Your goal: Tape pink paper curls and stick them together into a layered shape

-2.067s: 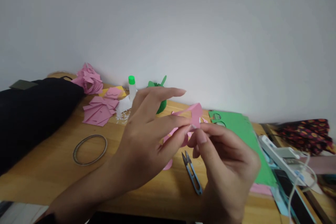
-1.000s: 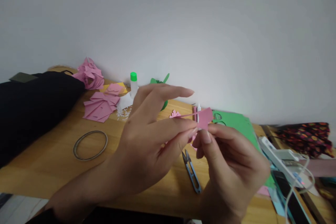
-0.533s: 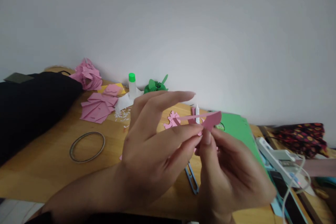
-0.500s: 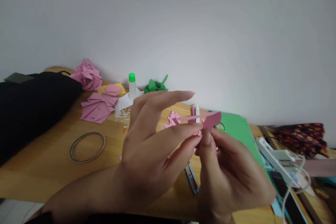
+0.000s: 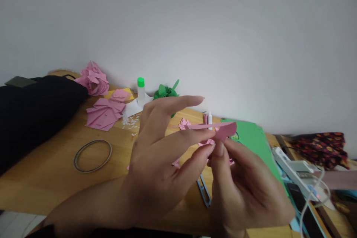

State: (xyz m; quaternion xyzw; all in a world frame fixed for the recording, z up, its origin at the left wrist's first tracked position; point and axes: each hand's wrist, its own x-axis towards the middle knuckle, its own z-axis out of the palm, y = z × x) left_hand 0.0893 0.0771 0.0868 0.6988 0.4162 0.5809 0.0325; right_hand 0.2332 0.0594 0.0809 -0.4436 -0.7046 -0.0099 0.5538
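A pale wall (image 5: 178,37) rises behind a wooden worktop (image 5: 47,182). Taking the meeting fingertips as the clock's centre, a black fabric item (image 5: 41,115) lies at nine o'clock. Of the two hands, the left hand (image 5: 160,167) has one finger raised; its thumb and another finger stand narrowly apart at the paper's near edge, and whether they grip it I cannot tell. The right hand (image 5: 248,189) pinches the paper between thumb and forefinger. Green sheets (image 5: 252,134) and, farther out, patterned cloth (image 5: 320,148) lie at three; a white power strip (image 5: 292,173) at four. A pink paper bundle (image 5: 93,78) sits at ten, a thin ring (image 5: 93,156) lies flat at nine. The curved pink paper piece (image 5: 227,130) is in the air over the worktop, its narrow strip reaching toward nine. Partly hidden blue snips (image 5: 204,192) lie at seven, and a green-capped glue stick (image 5: 141,91) stands upright at ten. White scraps (image 5: 130,122) scatter between nine and ten.
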